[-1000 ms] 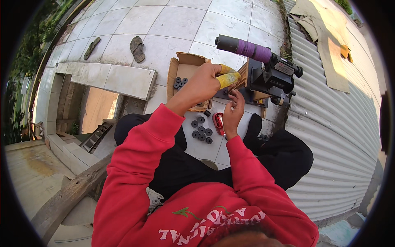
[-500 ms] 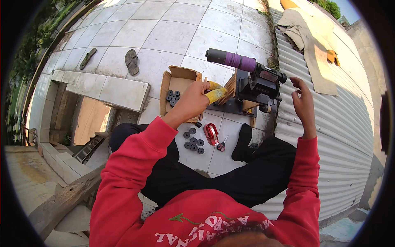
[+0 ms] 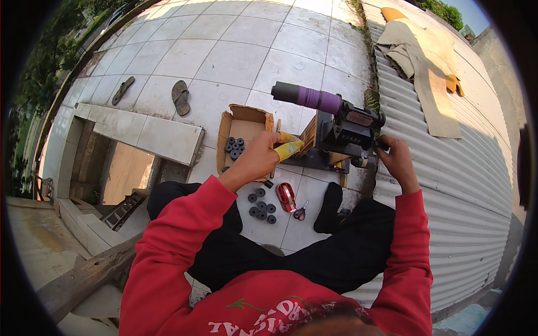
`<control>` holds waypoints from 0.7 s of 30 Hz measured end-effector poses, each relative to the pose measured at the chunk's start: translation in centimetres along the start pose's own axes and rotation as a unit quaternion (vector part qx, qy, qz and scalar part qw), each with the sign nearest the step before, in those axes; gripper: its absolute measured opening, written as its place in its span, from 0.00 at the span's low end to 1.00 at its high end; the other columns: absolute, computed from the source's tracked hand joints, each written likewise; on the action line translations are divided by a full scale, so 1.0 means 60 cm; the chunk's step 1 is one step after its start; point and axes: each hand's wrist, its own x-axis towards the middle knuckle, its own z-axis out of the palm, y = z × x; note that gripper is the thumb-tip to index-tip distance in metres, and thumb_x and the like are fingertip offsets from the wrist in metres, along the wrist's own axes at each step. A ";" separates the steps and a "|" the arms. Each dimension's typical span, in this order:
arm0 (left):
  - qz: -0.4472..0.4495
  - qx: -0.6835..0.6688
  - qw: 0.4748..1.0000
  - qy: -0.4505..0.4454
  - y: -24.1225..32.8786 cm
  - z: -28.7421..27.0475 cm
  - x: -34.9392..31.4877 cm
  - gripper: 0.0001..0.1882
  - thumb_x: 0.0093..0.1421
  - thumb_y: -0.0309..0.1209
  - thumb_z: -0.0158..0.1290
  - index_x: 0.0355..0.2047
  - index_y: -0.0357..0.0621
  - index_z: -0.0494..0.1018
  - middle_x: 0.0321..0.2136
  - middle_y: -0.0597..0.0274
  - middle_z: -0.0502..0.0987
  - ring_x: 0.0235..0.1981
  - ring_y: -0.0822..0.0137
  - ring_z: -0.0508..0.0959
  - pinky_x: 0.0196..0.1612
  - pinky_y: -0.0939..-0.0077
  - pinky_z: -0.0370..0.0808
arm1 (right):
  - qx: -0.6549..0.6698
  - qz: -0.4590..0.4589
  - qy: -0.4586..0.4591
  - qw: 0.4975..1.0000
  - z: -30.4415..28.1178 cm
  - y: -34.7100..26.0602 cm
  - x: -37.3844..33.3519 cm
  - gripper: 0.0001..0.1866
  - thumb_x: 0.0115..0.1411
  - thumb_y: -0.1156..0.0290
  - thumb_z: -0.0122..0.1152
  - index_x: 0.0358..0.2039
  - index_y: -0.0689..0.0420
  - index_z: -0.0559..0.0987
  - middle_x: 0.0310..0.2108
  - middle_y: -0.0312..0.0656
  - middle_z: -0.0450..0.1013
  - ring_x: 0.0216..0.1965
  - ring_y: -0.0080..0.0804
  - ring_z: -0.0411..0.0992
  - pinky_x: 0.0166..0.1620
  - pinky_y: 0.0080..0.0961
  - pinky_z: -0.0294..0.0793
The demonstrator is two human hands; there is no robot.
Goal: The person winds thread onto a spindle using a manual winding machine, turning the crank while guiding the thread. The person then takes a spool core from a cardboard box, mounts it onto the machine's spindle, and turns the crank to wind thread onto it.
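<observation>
A black hand-cranked winding machine [image 3: 347, 131] stands ahead of me on the tiles, with purple cord [image 3: 318, 99] wound round its black roller [image 3: 287, 91]. My left hand [image 3: 260, 157], with yellow coverings on its fingers, is at the machine's wooden side piece, left of the body. Its fingertips come together; what they pinch, if anything, cannot be made out. On the machine's right side, my right hand [image 3: 397, 162] has thumb and fingers closed on a small dark handle [image 3: 382, 144], mostly hidden by them.
An open cardboard box [image 3: 246, 115] holding several black rolls sits left of the machine. More black rolls [image 3: 261, 207], a red tape dispenser [image 3: 286, 197] and scissors [image 3: 301, 211] lie before me. Corrugated roofing [image 3: 448, 213] runs along the right; sandals [image 3: 180, 98] lie far left.
My right hand has moved down and left from the air beside the machine and closed on the handle. The left hand stays at the wooden side piece. The whole view has shifted slightly.
</observation>
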 end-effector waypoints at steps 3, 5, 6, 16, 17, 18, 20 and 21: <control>0.046 -0.001 0.998 0.035 -0.001 0.003 0.005 0.15 0.69 0.24 0.56 0.54 0.33 0.82 0.29 0.60 0.83 0.27 0.76 0.74 0.32 0.75 0.72 | 0.025 0.005 0.036 0.999 -0.002 0.007 0.000 0.12 0.55 0.76 0.70 0.41 0.62 0.86 0.35 0.53 0.83 0.40 0.53 0.82 0.43 0.39 0.79; 0.065 -0.007 0.997 0.045 -0.005 0.006 0.011 0.15 0.69 0.24 0.56 0.54 0.33 0.82 0.30 0.60 0.83 0.27 0.75 0.74 0.32 0.74 0.72 | 0.023 0.004 0.041 0.999 -0.004 0.005 0.001 0.12 0.55 0.76 0.70 0.41 0.61 0.87 0.36 0.51 0.83 0.39 0.50 0.83 0.44 0.37 0.79; 0.085 -0.012 0.995 0.054 -0.005 0.008 0.013 0.16 0.68 0.23 0.56 0.54 0.34 0.82 0.31 0.60 0.83 0.28 0.75 0.74 0.33 0.74 0.73 | 0.009 -0.003 0.051 0.999 -0.006 0.001 0.002 0.12 0.55 0.76 0.70 0.40 0.61 0.87 0.36 0.50 0.83 0.39 0.50 0.83 0.44 0.37 0.79; 0.102 -0.065 0.985 0.122 0.014 0.014 0.048 0.18 0.71 0.26 0.57 0.60 0.34 0.78 0.37 0.69 0.83 0.34 0.85 0.76 0.35 0.85 0.74 | -0.037 -0.021 0.124 0.991 0.003 -0.005 -0.003 0.13 0.57 0.77 0.69 0.44 0.58 0.87 0.41 0.45 0.84 0.44 0.47 0.82 0.47 0.36 0.79; 0.094 -0.072 0.985 0.122 0.028 0.014 0.045 0.17 0.71 0.25 0.57 0.59 0.34 0.78 0.37 0.69 0.83 0.32 0.85 0.76 0.32 0.85 0.74 | -0.037 -0.019 0.122 0.992 0.003 -0.002 -0.004 0.13 0.57 0.77 0.69 0.44 0.58 0.87 0.41 0.45 0.84 0.44 0.47 0.82 0.47 0.36 0.79; 0.086 -0.079 0.986 0.122 0.036 0.015 0.046 0.17 0.71 0.25 0.57 0.58 0.35 0.79 0.36 0.69 0.82 0.30 0.85 0.75 0.30 0.85 0.74 | -0.046 -0.029 0.134 0.989 0.004 0.005 -0.005 0.13 0.57 0.77 0.69 0.44 0.57 0.87 0.42 0.44 0.84 0.43 0.46 0.82 0.47 0.36 0.80; 0.125 -0.084 0.979 0.136 0.023 0.022 0.064 0.16 0.71 0.24 0.57 0.57 0.35 0.80 0.35 0.69 0.82 0.28 0.85 0.74 0.27 0.84 0.73 | -0.053 -0.038 0.143 0.988 0.010 0.008 -0.005 0.13 0.57 0.77 0.69 0.44 0.56 0.88 0.42 0.43 0.84 0.43 0.45 0.82 0.47 0.36 0.80; 0.166 -0.089 0.970 0.151 0.018 0.023 0.070 0.16 0.70 0.24 0.57 0.57 0.35 0.80 0.35 0.69 0.82 0.25 0.84 0.73 0.24 0.84 0.71 | -0.060 -0.035 0.155 0.985 0.015 0.007 -0.005 0.14 0.57 0.77 0.69 0.45 0.55 0.87 0.42 0.42 0.84 0.43 0.44 0.82 0.46 0.35 0.80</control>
